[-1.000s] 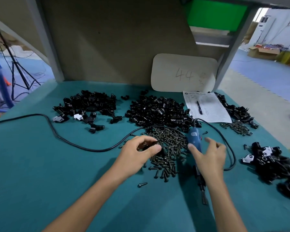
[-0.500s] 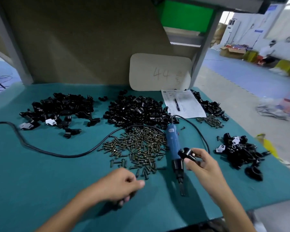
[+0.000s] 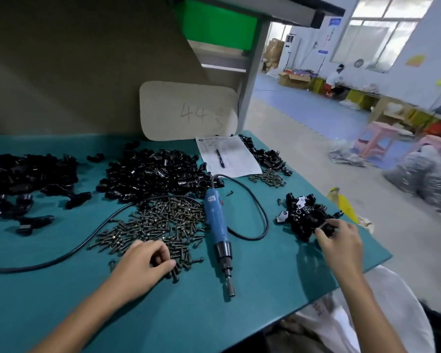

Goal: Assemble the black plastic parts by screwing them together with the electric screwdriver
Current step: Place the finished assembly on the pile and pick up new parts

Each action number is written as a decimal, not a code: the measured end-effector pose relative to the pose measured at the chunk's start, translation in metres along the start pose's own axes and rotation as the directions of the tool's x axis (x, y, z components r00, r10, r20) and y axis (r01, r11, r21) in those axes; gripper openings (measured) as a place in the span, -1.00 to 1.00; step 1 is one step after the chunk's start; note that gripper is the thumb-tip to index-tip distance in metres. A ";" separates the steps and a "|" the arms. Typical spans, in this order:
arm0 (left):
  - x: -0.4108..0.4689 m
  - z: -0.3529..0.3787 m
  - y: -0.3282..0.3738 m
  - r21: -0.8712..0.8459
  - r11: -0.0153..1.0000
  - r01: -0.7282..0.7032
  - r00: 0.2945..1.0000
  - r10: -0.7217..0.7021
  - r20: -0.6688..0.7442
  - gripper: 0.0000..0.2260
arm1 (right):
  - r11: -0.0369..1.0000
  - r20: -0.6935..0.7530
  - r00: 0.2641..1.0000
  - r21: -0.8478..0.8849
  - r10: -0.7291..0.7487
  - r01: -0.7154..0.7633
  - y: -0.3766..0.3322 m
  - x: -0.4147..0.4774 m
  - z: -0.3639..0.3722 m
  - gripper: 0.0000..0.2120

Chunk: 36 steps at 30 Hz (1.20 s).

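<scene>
Your right hand [image 3: 339, 244] pinches a part [image 3: 326, 227] at a small, seemingly finished pile [image 3: 298, 212] on the bench [image 3: 61, 289], your left hand [image 3: 148, 261] curls into the screws [image 3: 161, 220], grip unclear, the screwdriver [image 3: 216, 225] lies idle between them, and large heaps [image 3: 150, 174] apparently await assembly.

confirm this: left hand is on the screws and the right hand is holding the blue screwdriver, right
Not quite. In the head view the left hand is on the screws, but the right hand is not holding the screwdriver. The screwdriver lies unheld on the mat, and the right hand is at the black parts beside it.
</scene>
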State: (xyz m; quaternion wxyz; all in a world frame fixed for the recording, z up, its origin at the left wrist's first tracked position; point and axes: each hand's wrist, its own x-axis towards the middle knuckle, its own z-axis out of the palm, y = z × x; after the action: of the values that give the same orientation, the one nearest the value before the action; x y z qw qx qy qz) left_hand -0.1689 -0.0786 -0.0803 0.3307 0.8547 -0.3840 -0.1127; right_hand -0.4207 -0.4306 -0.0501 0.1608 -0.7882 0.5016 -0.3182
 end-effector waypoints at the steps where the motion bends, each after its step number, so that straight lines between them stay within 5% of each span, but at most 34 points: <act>1: -0.001 0.004 -0.003 -0.004 0.999 -0.033 0.998 0.033 -0.045 -0.82 | 1.000 0.005 1.000 -0.021 -0.014 0.014 0.004 0.000 0.002 -0.68; 10: -0.010 0.011 -0.014 0.054 0.984 -0.171 0.963 0.178 -0.201 -0.80 | 0.995 0.027 0.994 -0.004 -0.102 0.102 0.023 -0.011 0.022 -0.64; 18: -0.011 0.002 -0.010 -0.187 0.982 -0.013 0.915 -0.064 -0.398 -0.85 | 0.996 -0.067 0.998 0.086 0.003 0.003 0.027 -0.030 0.025 -0.45; 29: -0.009 0.000 -0.011 -0.310 0.950 0.048 0.896 -0.178 -0.407 -0.85 | 0.998 -0.042 0.999 -0.059 0.000 -0.003 0.020 -0.044 0.029 -0.43; 36: -0.004 -0.004 -0.010 -0.404 0.910 0.090 0.814 -0.301 -0.497 -0.83 | 0.959 -0.168 0.950 0.060 -0.263 0.277 -0.044 -0.058 0.036 -0.44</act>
State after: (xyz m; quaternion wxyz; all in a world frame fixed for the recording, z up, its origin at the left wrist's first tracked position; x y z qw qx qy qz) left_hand -0.1640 -0.0683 -0.0841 0.5645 0.8103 -0.1538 0.0345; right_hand -0.3836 -0.3622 -0.0718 0.1081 -0.8143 0.3865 -0.4193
